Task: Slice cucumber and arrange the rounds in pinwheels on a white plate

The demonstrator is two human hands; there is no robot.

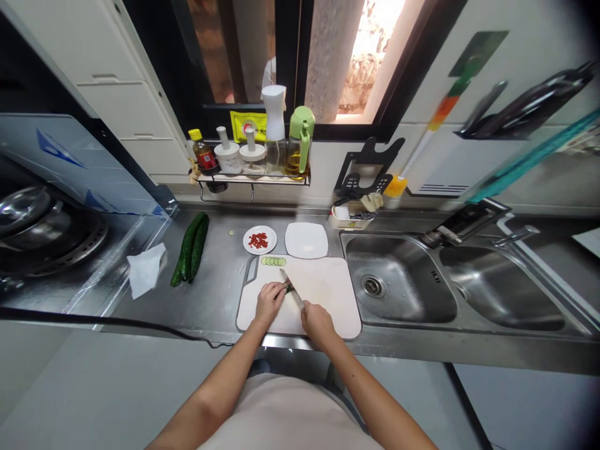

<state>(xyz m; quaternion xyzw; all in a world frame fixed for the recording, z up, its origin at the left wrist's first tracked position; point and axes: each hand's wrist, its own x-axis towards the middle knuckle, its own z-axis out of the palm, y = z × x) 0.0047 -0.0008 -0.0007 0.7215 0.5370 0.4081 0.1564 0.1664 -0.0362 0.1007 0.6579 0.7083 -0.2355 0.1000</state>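
Note:
My right hand (319,322) is closed round the handle of a kitchen knife (294,295), whose blade points up and left over the white cutting board (334,281). Beside the blade, the bent fingers of my left hand (270,301) press on a small dark green cucumber piece (289,287), mostly hidden by fingers and blade. A row of thin cucumber slices (273,261) lies along the board's far left edge. Behind the board are a white plate (246,246) holding chopped red pieces (259,240) and a square white plate (306,240).
Two whole cucumbers (190,250) and a white paper sheet (146,270) lie to the left. A stove with a pot (35,219) stands far left. On the right is a double sink (398,275) with a faucet (464,222). A shelf (255,179) with seasoning bottles hangs behind.

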